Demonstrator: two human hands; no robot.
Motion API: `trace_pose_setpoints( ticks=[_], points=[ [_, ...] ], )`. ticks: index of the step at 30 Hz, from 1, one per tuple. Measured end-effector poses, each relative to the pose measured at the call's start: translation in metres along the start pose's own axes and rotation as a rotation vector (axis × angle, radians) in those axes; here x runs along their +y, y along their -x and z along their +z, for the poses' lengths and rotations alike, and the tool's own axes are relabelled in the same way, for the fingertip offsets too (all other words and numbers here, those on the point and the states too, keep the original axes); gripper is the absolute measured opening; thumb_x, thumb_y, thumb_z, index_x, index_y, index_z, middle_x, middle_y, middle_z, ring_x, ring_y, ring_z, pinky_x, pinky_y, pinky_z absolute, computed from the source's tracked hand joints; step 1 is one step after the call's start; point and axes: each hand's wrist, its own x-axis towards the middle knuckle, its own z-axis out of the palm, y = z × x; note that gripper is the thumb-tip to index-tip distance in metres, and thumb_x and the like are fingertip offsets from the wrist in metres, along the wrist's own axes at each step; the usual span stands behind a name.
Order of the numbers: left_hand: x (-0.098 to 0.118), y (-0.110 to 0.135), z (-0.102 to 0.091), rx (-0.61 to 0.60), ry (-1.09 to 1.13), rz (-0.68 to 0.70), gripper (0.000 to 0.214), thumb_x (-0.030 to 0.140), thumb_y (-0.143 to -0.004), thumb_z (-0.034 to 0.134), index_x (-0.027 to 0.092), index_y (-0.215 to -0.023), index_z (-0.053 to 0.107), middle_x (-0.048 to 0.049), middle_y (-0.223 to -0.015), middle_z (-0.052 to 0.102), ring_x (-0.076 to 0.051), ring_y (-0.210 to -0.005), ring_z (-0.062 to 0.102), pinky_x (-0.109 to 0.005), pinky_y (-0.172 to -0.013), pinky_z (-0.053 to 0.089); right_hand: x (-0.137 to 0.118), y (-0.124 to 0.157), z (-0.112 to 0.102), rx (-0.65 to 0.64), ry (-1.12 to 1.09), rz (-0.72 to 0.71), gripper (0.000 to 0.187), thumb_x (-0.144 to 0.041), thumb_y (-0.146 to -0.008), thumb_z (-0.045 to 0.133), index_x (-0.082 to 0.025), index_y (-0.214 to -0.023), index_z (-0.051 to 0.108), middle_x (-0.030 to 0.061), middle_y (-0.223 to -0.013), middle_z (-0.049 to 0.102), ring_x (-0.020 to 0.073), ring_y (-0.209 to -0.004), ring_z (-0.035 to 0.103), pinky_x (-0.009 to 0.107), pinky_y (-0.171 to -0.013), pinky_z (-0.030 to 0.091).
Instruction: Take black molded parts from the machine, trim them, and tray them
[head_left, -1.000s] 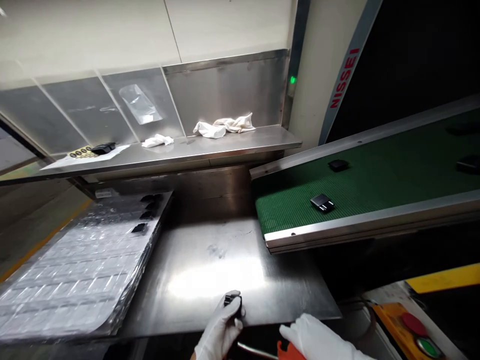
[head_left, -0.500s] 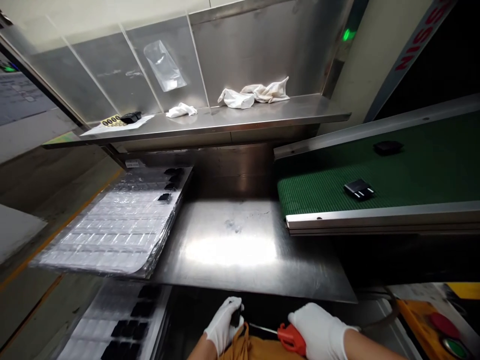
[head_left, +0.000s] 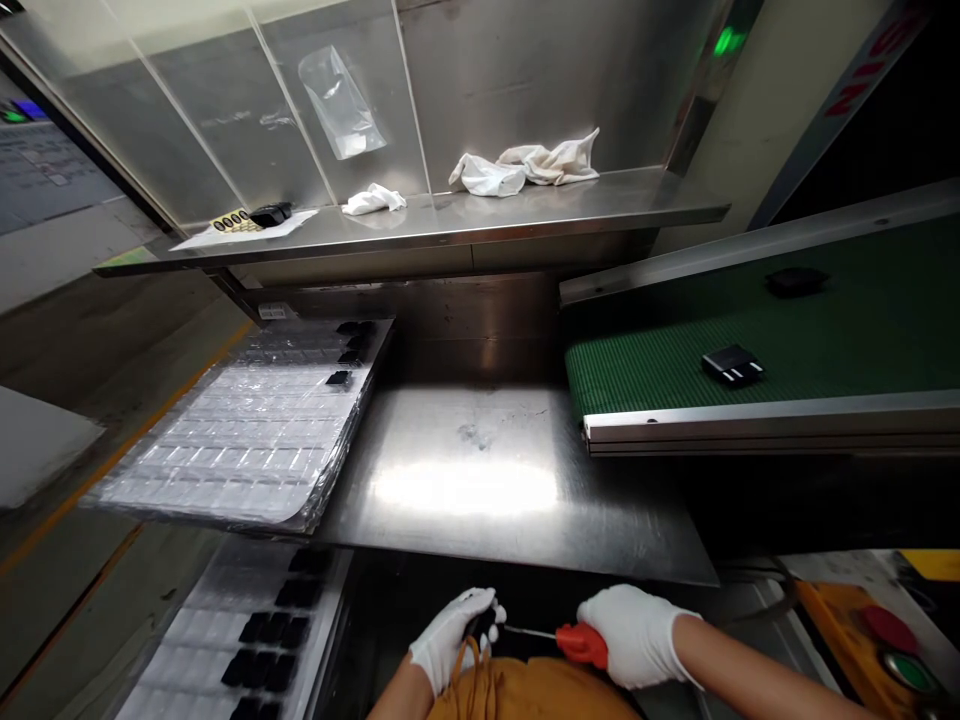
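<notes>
My left hand point(head_left: 448, 635), in a white glove, is closed around a small black plastic part point(head_left: 489, 618) low in the view. Its fingers hide much of the part. Opposite it, my gloved right hand point(head_left: 637, 635) grips the red handle of a thin-shafted tool point(head_left: 583, 645). The narrow metal shaft points left, its end reaching the black part; whether it touches cannot be told. Both hands are close to my body, below the front edge of the steel table point(head_left: 450, 420).
Stacked clear trays point(head_left: 225, 430) with a few black parts lie left on the table; another tray point(head_left: 187, 640) is below. Black parts point(head_left: 733, 366) sit on the green conveyor point(head_left: 645, 370). White cloths point(head_left: 487, 176) lie on the steel shelf point(head_left: 450, 222). A red button point(head_left: 887, 640) is lower right.
The whole view has shifted slightly, surroundings moving up and a little right. The left fingers and the black part have turned slightly, and the red handle has tilted closer to level.
</notes>
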Motion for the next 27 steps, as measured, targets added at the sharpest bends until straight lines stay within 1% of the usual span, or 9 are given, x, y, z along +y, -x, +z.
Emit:
trace_pose_setpoints(
  ticks=[2, 4, 6, 8, 13, 18, 20, 23, 27],
  points=[
    [0.003, 0.003, 0.000, 0.036, 0.108, -0.028, 0.024, 0.028, -0.074, 0.079, 0.015, -0.080, 0.059, -0.0047, -0.073, 0.066, -0.010, -0.050, 0.059, -0.015, -0.038, 0.041, 0.002, 0.001, 0.001, 0.031, -0.023, -0.022, 0.028, -0.026, -0.059, 0.062, -0.022, -0.085, 0.070, 0.0088, -0.082, 0.073, 0.0319, -0.075, 0.069, 0.032, -0.056, 0.039],
    [0.007, 0.003, -0.001, 0.110, 0.406, -0.076, 0.020, 0.019, -0.076, 0.077, 0.015, -0.085, 0.059, -0.0048, -0.076, 0.066, -0.013, -0.059, 0.065, -0.017, -0.046, 0.051, 0.001, 0.003, 0.001, 0.106, -0.076, -0.022, 0.024, -0.037, -0.066, 0.061, -0.023, -0.084, 0.068, 0.0079, -0.081, 0.073, 0.0314, -0.075, 0.069, 0.033, -0.057, 0.040],
    [0.012, 0.002, -0.003, 0.173, 0.728, -0.105, 0.021, 0.012, -0.078, 0.074, 0.015, -0.091, 0.058, -0.0045, -0.080, 0.065, -0.015, -0.071, 0.068, -0.021, -0.057, 0.058, -0.003, 0.004, 0.003, 0.146, -0.098, -0.003, 0.031, -0.049, -0.070, 0.058, -0.023, -0.082, 0.067, 0.0093, -0.081, 0.073, 0.0326, -0.076, 0.069, 0.034, -0.057, 0.041],
    [0.014, -0.003, -0.006, 0.209, 0.867, -0.110, 0.020, 0.011, -0.081, 0.071, 0.016, -0.094, 0.056, -0.0045, -0.082, 0.062, -0.016, -0.073, 0.068, -0.024, -0.059, 0.060, -0.011, 0.005, 0.007, 0.150, -0.084, 0.005, 0.038, -0.056, -0.070, 0.057, -0.022, -0.082, 0.067, 0.0117, -0.082, 0.073, 0.0348, -0.076, 0.070, 0.035, -0.058, 0.042],
    [0.012, -0.017, -0.007, 0.319, 0.833, -0.086, 0.020, 0.011, -0.082, 0.067, 0.017, -0.088, 0.049, -0.0017, -0.082, 0.052, -0.011, -0.062, 0.059, -0.030, -0.062, 0.062, -0.030, 0.005, 0.019, 0.183, -0.057, -0.032, 0.050, -0.064, -0.067, 0.055, -0.019, -0.085, 0.067, 0.0152, -0.080, 0.072, 0.0390, -0.074, 0.070, 0.040, -0.059, 0.046],
    [0.008, -0.019, -0.004, 0.334, 0.777, -0.076, 0.024, 0.008, -0.079, 0.065, 0.020, -0.083, 0.046, 0.0001, -0.080, 0.051, -0.012, -0.065, 0.057, -0.034, -0.068, 0.063, -0.036, 0.006, 0.017, 0.166, -0.021, -0.035, 0.053, -0.065, -0.068, 0.053, -0.017, -0.086, 0.068, 0.0180, -0.080, 0.072, 0.0414, -0.074, 0.070, 0.042, -0.060, 0.048],
    [0.006, -0.017, -0.005, 0.336, 0.745, -0.078, 0.023, 0.009, -0.081, 0.062, 0.021, -0.079, 0.043, 0.0020, -0.073, 0.047, -0.011, -0.061, 0.056, -0.032, -0.068, 0.063, -0.037, 0.006, 0.014, 0.146, -0.002, -0.035, 0.051, -0.062, -0.067, 0.054, -0.016, -0.085, 0.068, 0.0184, -0.080, 0.072, 0.0413, -0.075, 0.070, 0.042, -0.061, 0.048],
    [0.005, -0.015, -0.007, 0.330, 0.671, -0.067, 0.021, 0.013, -0.084, 0.058, 0.021, -0.074, 0.041, 0.0035, -0.066, 0.045, -0.008, -0.056, 0.054, -0.027, -0.067, 0.062, -0.039, 0.006, 0.011, 0.176, 0.011, -0.017, 0.046, -0.057, -0.071, 0.054, -0.017, -0.085, 0.068, 0.0177, -0.081, 0.072, 0.0399, -0.076, 0.070, 0.042, -0.062, 0.048],
    [0.004, -0.013, -0.012, 0.266, 0.456, -0.047, 0.013, 0.016, -0.083, 0.063, 0.016, -0.080, 0.051, -0.0002, -0.070, 0.055, -0.007, -0.057, 0.056, -0.015, -0.054, 0.052, -0.037, 0.003, 0.010, 0.136, 0.021, 0.005, 0.037, -0.049, -0.070, 0.058, -0.018, -0.087, 0.068, 0.0160, -0.084, 0.073, 0.0379, -0.079, 0.070, 0.040, -0.064, 0.047]
  ],
)
